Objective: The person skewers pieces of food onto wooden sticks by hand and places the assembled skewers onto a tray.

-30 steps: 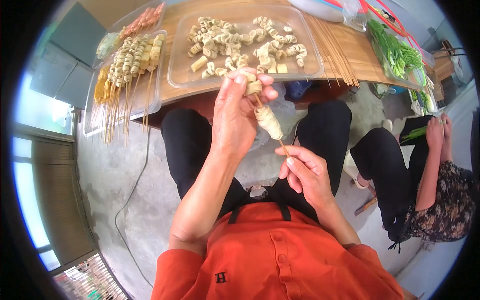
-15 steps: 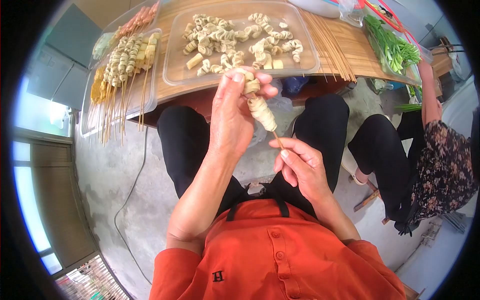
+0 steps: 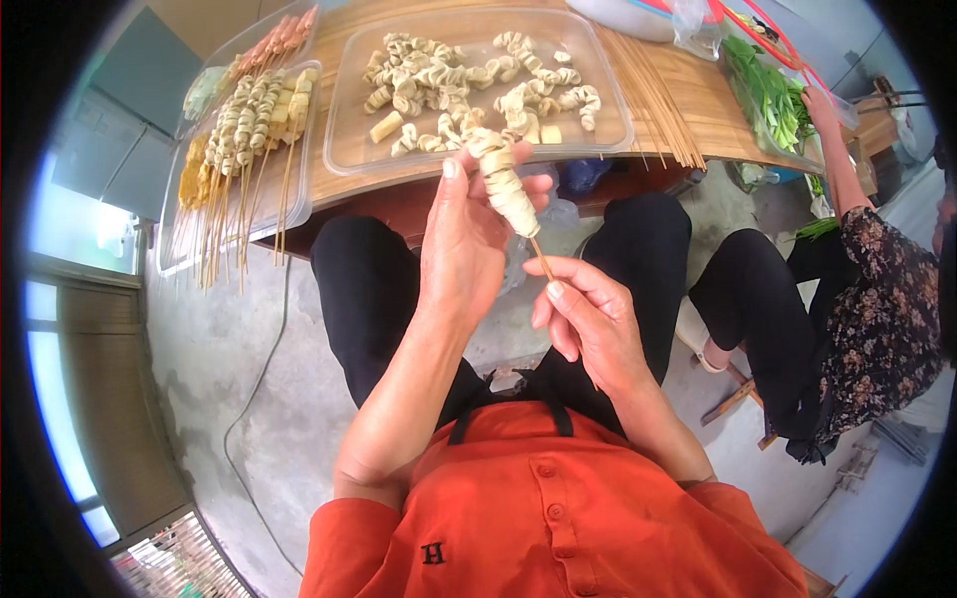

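A pale, spiral-cut tofu-skin roll (image 3: 508, 194) is threaded on a thin wooden skewer (image 3: 541, 257), tilted between my hands. My right hand (image 3: 595, 319) pinches the skewer below the food with thumb and fingers. Up at the roll, my left hand (image 3: 464, 244) is closed around it, its fingers behind and the thumb on the left side. The upper tip of the skewer is hidden in the food. Just beyond my hands, a clear plastic tray (image 3: 344, 120) on the table holds many loose curled pieces (image 3: 429, 75) of the same pale food.
Bare skewers (image 3: 653, 95) lie right of the tray. At left, another tray (image 3: 302, 189) holds loaded skewers (image 3: 244, 125). Green vegetables (image 3: 773, 95) fill a container at right, where a co-worker's hand (image 3: 819, 105) reaches in. The wooden table (image 3: 688, 75) ends above my knees.
The upper piece has come down against the lower one, forming one continuous roll on the skewer. My left fingers have loosened around its top. The co-worker's hand has moved up to the greens.
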`<state>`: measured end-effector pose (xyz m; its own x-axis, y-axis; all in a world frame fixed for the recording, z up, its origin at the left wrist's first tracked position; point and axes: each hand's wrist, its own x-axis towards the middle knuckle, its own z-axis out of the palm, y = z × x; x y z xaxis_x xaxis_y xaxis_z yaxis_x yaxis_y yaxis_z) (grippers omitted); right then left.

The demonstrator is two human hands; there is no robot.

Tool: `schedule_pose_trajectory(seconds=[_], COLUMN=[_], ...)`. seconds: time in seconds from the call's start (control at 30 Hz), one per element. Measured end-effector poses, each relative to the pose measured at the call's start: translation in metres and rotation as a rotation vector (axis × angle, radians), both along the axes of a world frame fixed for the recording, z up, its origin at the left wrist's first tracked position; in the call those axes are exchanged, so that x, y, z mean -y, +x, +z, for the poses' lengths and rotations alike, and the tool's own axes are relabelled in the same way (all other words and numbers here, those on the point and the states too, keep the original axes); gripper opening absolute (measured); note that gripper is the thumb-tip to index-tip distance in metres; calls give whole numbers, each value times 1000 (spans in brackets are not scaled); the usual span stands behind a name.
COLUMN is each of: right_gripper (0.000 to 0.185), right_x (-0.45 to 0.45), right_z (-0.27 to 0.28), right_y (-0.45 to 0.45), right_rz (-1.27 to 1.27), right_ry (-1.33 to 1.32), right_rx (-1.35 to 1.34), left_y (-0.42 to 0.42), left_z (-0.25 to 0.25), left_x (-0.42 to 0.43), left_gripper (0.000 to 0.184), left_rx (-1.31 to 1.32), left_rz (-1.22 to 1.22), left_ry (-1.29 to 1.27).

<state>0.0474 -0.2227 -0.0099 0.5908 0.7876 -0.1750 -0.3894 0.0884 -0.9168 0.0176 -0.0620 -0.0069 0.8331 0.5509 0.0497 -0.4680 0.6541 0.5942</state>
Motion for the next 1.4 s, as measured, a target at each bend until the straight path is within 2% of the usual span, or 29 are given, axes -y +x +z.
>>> schedule_pose_trajectory(seconds=[0.1, 0.37, 0.5, 1.0, 1.07, 1.4], right_gripper=[28, 28, 28, 25, 25, 26], right_x=[-5, -15, -11, -23, -25, -34], right_z=[-1, 1, -1, -2, -2, 4], right_y=[1, -5, -13, -23, -24, -24], right_rz=[5, 21, 82, 39, 41, 38], right_ry=[-7, 9, -51, -47, -32, -25], right_rx=[-6, -37, 85, 145, 113, 111], left_y=[-2, -4, -5, -15, -15, -26], left_z=[-1, -9, -7, -11, -7, -12], left_x=[2, -9, -34, -27, -25, -18], left_gripper=[45, 45, 43, 36, 51, 54], left_rx=[-55, 77, 181, 137, 130, 138], left_rz=[-32, -48, -8, -17, -12, -60], left_ry=[-46, -57, -135, -166, -134, -82])
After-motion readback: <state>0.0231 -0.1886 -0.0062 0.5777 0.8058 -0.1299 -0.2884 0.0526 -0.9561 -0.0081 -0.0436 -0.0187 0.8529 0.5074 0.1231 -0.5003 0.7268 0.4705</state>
